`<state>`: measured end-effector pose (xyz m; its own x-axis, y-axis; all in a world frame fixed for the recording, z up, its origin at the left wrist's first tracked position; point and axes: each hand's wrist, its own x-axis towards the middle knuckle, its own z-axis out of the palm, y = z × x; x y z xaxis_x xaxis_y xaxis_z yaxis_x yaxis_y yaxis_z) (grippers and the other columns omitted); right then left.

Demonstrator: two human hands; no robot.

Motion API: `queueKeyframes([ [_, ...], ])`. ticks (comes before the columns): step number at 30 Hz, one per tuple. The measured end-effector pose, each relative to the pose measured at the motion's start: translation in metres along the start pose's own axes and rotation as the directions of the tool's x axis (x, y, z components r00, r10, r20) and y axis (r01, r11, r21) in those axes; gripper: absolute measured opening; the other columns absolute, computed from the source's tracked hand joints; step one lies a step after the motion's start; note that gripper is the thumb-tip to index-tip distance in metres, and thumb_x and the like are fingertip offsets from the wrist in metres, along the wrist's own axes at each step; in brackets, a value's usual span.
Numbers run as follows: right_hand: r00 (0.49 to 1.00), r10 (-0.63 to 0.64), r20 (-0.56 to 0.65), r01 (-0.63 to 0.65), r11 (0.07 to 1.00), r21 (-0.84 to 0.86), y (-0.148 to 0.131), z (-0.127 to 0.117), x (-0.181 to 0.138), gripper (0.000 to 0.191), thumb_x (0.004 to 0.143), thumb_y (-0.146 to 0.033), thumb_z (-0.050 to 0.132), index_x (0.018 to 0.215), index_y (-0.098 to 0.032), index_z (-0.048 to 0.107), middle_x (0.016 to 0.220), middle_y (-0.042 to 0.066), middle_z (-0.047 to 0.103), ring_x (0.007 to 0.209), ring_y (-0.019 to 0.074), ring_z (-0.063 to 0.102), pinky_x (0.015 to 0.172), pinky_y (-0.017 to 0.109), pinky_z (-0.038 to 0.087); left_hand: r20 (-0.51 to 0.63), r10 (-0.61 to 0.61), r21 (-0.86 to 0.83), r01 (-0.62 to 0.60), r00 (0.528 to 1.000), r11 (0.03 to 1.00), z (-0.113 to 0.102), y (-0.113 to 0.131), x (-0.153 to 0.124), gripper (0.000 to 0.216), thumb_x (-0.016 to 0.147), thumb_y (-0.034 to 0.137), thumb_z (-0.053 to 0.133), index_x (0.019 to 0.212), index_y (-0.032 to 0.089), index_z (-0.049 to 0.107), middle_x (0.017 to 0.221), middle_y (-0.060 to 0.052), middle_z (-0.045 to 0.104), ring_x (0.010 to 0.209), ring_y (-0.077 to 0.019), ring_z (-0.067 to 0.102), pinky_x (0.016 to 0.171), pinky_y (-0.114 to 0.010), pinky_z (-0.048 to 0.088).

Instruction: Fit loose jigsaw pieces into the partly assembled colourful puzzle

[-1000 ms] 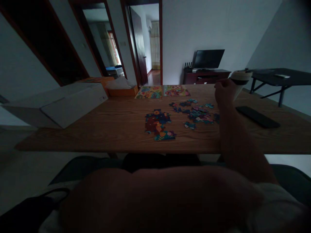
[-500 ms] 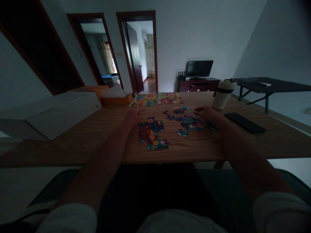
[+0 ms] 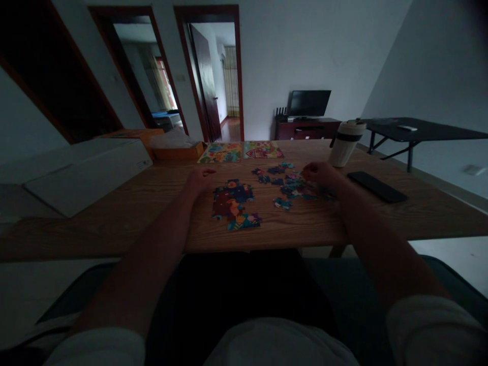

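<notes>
A partly joined jigsaw block [image 3: 233,203] lies on the wooden table [image 3: 152,208] in front of me. Several loose coloured pieces [image 3: 284,179] are scattered to its right. My left hand [image 3: 200,179] rests on the table just left of the joined block, fingers curled with nothing seen in them. My right hand [image 3: 321,174] sits over the right side of the loose pieces, fingers bent down onto them; whether it holds a piece is hidden in the dim light.
Two picture cards [image 3: 240,151] lie at the far edge. A white tumbler [image 3: 345,144] and a dark phone [image 3: 375,186] are to the right. A large white box [image 3: 82,170] and an orange tissue box [image 3: 177,148] stand on the left.
My right hand let go of the tumbler and came down onto the loose pieces. My left hand came up onto the table beside the joined block.
</notes>
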<state>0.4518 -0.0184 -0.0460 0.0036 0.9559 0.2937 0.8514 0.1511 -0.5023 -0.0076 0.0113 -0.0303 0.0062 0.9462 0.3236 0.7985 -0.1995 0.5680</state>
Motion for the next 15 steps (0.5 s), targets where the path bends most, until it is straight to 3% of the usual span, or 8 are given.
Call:
queueKeyframes([
  [5,0.971,0.035,-0.237,-0.018,0.997,0.071,0.008,-0.01,0.0,0.023,0.085,-0.022,0.06,0.103,-0.014,0.073,0.095,0.012,0.075,0.085,0.0246,0.07,0.077,0.034,0.054,0.019,-0.009,0.01,0.008,1.0,1.0,-0.001,0.002,-0.002,0.034,0.083,0.014,0.054,0.109,0.017,0.076,0.088,-0.007,0.073,0.079,-0.0178,0.065,0.073,-0.026,0.049],
  [8,0.947,0.062,-0.316,-0.026,0.993,0.117,0.007,-0.015,-0.002,0.025,0.086,-0.024,0.06,0.104,-0.013,0.072,0.095,0.013,0.075,0.087,0.0246,0.07,0.077,0.034,0.055,0.028,0.002,0.012,-0.002,1.0,1.0,-0.001,0.003,-0.003,0.032,0.084,0.016,0.054,0.109,0.016,0.076,0.086,-0.007,0.072,0.077,-0.0169,0.064,0.074,-0.026,0.048],
  [10,0.954,0.091,-0.286,-0.051,0.988,0.147,0.007,-0.017,-0.002,0.027,0.087,-0.027,0.06,0.106,-0.013,0.072,0.095,0.013,0.075,0.086,0.0246,0.07,0.076,0.035,0.055,0.029,0.002,0.021,-0.003,1.0,1.0,-0.001,0.004,-0.004,0.032,0.085,0.018,0.055,0.109,0.017,0.076,0.086,-0.006,0.072,0.075,-0.0167,0.064,0.073,-0.026,0.048],
  [15,1.0,-0.002,0.015,0.001,0.996,0.091,0.007,-0.013,-0.002,0.019,0.084,-0.018,0.061,0.095,-0.017,0.076,0.095,0.01,0.076,0.087,0.024,0.071,0.083,0.035,0.055,0.06,0.004,0.036,-0.006,0.998,0.999,0.0,0.002,-0.003,0.032,0.084,0.018,0.054,0.108,0.017,0.076,0.085,-0.005,0.073,0.074,-0.0176,0.064,0.072,-0.027,0.049],
])
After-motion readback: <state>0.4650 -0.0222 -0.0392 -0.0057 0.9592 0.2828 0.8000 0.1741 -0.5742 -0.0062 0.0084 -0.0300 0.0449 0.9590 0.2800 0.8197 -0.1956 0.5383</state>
